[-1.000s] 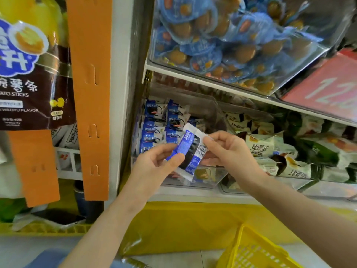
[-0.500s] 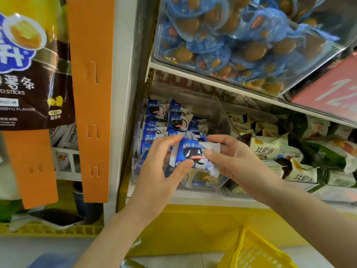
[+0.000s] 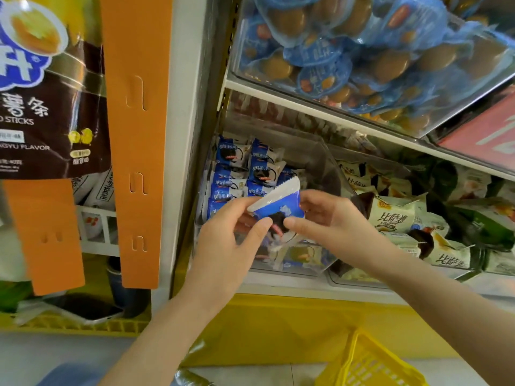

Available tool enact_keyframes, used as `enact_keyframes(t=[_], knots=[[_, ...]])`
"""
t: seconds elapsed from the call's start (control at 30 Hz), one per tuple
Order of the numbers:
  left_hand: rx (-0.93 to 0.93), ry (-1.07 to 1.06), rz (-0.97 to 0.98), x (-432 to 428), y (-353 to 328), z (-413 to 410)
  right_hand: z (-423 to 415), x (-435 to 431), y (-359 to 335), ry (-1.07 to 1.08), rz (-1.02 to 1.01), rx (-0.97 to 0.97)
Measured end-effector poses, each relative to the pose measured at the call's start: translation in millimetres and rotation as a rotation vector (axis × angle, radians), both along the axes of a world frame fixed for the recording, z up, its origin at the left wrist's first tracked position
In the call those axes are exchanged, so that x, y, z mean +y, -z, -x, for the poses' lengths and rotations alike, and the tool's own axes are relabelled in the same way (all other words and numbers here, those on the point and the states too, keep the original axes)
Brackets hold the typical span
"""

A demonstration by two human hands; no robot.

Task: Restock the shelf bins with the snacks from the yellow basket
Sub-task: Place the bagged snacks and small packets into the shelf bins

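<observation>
A small blue and white snack packet point(image 3: 280, 208) with a dark cookie picture is pinched between both my hands in front of a clear shelf bin point(image 3: 324, 165). My left hand point(image 3: 231, 240) pinches its left side with thumb and fingers. My right hand point(image 3: 331, 221) pinches its right side. Inside the bin stand several matching blue packets point(image 3: 245, 174), stacked at its left. The yellow basket point(image 3: 370, 363) shows at the bottom right, below my right forearm; its contents are out of view.
A neighbouring bin holds cream and green snack bags point(image 3: 401, 218). The shelf above carries a clear bin of blue egg packs point(image 3: 362, 51). Orange hanging strips point(image 3: 136, 135) and a brown chip bag point(image 3: 50, 93) hang at the left. A yellow shelf base point(image 3: 278, 324) runs below.
The packet has turned in my hands: its white crimped edge now points up and left. Both hands sit slightly lower and closer to the bin's front.
</observation>
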State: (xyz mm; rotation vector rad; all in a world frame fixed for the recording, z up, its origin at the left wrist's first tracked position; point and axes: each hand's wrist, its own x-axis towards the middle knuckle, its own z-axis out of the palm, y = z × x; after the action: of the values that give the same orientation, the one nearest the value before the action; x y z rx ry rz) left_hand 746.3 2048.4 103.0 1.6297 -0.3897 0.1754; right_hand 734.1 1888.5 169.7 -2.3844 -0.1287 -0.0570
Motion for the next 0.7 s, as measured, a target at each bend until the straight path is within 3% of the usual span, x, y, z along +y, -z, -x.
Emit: enact_keyframes(t=[0.2, 0.27, 0.4, 0.53, 0.7], knots=[[-0.323, -0.09, -0.598, 5, 11, -5, -63, -16, 7, 0.191, 0.176, -0.249], [-0.42, -0.1, -0.709, 5, 14, -5, -89, -20, 16, 0.199, 0.294, -0.256], [-0.447, -0.115, -0.72, 4, 17, -8, -138, -23, 36, 0.125, 0.455, -0.218], [-0.457, -0.125, -0.725, 4, 19, -11, -167, -21, 46, 0.037, 0.471, -0.119], [-0.452, -0.129, -0.711, 3, 19, -12, -173, -22, 47, -0.006, 0.631, -0.191]])
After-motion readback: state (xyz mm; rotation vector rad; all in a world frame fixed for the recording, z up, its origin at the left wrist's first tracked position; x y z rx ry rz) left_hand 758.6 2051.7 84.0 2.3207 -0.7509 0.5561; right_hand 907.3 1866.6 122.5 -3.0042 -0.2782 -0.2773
